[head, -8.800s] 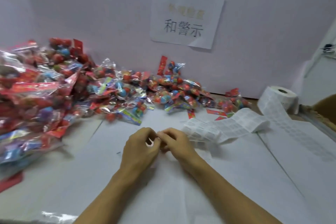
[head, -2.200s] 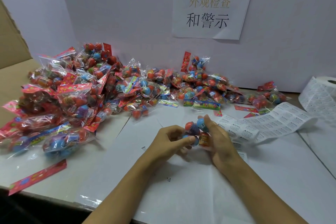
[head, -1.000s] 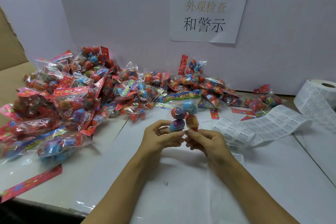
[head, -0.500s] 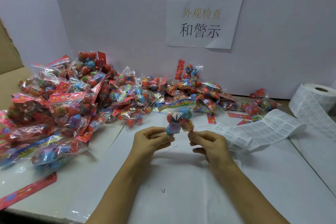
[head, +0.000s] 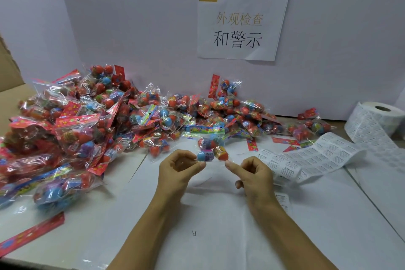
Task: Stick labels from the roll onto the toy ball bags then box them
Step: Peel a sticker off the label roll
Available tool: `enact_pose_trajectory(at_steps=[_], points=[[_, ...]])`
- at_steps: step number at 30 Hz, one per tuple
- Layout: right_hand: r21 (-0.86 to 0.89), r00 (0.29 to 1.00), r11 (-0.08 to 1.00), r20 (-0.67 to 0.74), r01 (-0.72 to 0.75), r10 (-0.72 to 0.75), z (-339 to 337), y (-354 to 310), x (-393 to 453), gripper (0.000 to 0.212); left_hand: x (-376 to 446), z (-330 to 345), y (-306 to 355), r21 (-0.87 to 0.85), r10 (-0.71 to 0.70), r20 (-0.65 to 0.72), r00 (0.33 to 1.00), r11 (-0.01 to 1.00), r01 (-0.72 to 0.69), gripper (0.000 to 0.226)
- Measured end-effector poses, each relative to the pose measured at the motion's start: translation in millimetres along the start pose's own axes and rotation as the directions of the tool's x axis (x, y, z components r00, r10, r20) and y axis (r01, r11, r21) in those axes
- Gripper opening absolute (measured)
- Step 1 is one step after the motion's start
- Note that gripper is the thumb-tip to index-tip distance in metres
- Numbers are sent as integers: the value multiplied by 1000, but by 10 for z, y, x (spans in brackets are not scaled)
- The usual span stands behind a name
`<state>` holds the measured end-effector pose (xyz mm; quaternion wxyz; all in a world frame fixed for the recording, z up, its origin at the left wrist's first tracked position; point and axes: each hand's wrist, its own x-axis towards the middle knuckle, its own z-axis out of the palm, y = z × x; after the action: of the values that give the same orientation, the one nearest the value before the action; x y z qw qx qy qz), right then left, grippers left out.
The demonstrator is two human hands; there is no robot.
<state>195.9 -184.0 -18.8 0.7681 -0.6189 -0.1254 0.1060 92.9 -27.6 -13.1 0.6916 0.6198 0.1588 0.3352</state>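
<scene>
Your table [head: 328, 237] is covered in white paper sheets, creased and smooth, and a pale board [head: 153, 28] stands upright along its far edge. A white paper sign [head: 242, 25] with printed characters and a tan tape strip at its top corner hangs on that board.

The heap of toy ball bags [head: 98, 120] fills the left and far side of the table, crinkly clear plastic with red and multicoloured card headers, each holding small round balls in red, blue and purple. It leans against the board and spreads toward the paper in front of you. A brown cardboard flap [head: 8, 68] shows at the far left edge.

At the far right the label roll [head: 377, 120] lies on the table, white with a hollow core, and its unrolled strip [head: 311, 160] of small printed rectangular labels runs leftward, ending just beside your right hand. A loose red card header [head: 30, 234] lies flat near the table's front left edge.

You hold one toy ball bag [head: 211, 147] upright above the paper between both hands, header on top, several balls inside. Your left hand [head: 177, 169] pinches its lower left corner with curled fingers; your right hand [head: 254, 173] is curled too, thumb and forefinger pinching the lower right corner of the plastic.
</scene>
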Motion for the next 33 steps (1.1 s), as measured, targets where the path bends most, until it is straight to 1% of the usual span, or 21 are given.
enact_pose_trajectory(at_steps=[2,3,5,6,7,8,10,12,14,16,18,19,20,21,22,23,24,26,29,31,33], points=[[-38,999,999,13,35,-35,-5,10,-20,36,-17,5,-31,106,89,-33,996,991,-85,26],[-67,998,997,34,46,-44,2,6,-33,30,-25,9,-49,192,161,-37,986,970,-151,27],[-101,991,995,131,27,-14,48,-6,-88,17,-60,37,-70,386,360,17,933,858,-338,25],[-104,982,995,190,0,20,80,-7,-119,20,-81,64,-75,447,448,82,891,782,-434,25],[-102,969,994,241,-25,49,108,-7,-141,30,-100,93,-81,467,499,157,852,723,-509,25],[-102,959,994,274,-42,69,129,-6,-150,40,-123,118,-87,460,514,227,827,692,-556,27],[-84,952,995,296,-56,79,139,-18,-156,47,-172,150,-89,410,482,314,818,708,-575,39],[-64,959,995,268,-72,87,113,-24,-139,48,-205,159,-91,337,430,354,830,769,-542,49],[-47,968,996,237,-75,84,83,-25,-108,41,-233,192,-71,278,432,337,837,804,-526,48],[18,969,995,232,-95,88,59,-37,-89,33,-241,220,-40,269,462,217,860,818,-508,42],[86,964,988,244,-130,106,41,-65,-73,28,-207,195,-29,351,430,63,900,835,-424,39],[120,961,982,254,-147,113,33,-83,-66,26,-182,170,-34,384,358,17,934,860,-337,40],[155,956,974,268,-166,120,29,-100,-63,24,-157,147,-33,377,232,-2,973,901,-214,43],[189,950,964,285,-188,130,25,-116,-61,24,-142,140,-16,298,66,4,998,952,-64,45],[212,942,955,307,-206,135,23,-126,-59,25,-131,148,4,163,-93,44,995,983,85,49],[217,935,953,329,-213,134,25,-134,-61,25,-127,153,12,40,-195,106,975,981,192,52],[206,929,956,348,-207,126,26,-138,-67,25,-128,158,15,-27,-229,163,960,971,236,52],[166,926,972,365,-164,94,22,-129,-75,28,-143,161,19,-71,-218,231,948,968,240,45],[2,944,998,326,-62,57,18,-99,-96,29,-140,138,30,-140,-217,218,952,958,251,23],[-142,957,990,285,-16,57,37,-70,-114,42,-130,116,30,-177,-216,203,955,951,252,17],[-235,962,972,269,17,49,48,-40,-125,60,-135,114,36,-170,-230,209,950,948,267,19]])
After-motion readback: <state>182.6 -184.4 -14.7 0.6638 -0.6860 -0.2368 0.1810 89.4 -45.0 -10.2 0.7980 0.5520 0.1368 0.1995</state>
